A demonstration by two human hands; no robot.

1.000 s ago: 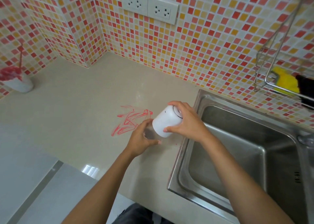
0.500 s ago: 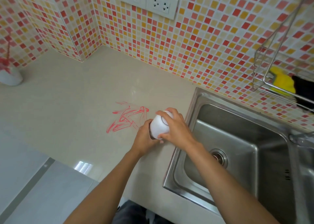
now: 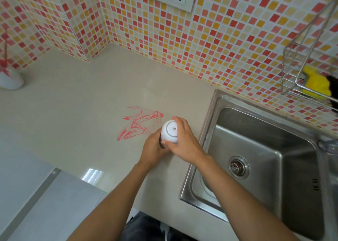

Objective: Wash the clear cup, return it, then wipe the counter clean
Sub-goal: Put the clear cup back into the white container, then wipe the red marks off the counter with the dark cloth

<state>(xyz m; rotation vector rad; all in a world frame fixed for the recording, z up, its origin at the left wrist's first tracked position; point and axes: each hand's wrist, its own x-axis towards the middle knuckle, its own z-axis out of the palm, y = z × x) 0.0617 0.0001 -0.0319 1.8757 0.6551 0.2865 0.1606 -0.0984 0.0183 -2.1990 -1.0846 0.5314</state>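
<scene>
Returning the inverted cup (image 3: 170, 131) to the counter (image 3: 82, 112) beside red marks (image 3: 139, 123), with left grip (image 3: 154, 148) and right grip (image 3: 184, 142) curled round it. Next, likely: releasing, fetching yellow sponge (image 3: 316, 83).

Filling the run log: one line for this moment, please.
cup: base up, beside sink | left hand: grips cup | right hand: grips cup | red marks: on counter

Cup (image 3: 169, 133) whitish, apparently inverted, base up, over red-smeared counter (image 3: 73, 112).
</scene>
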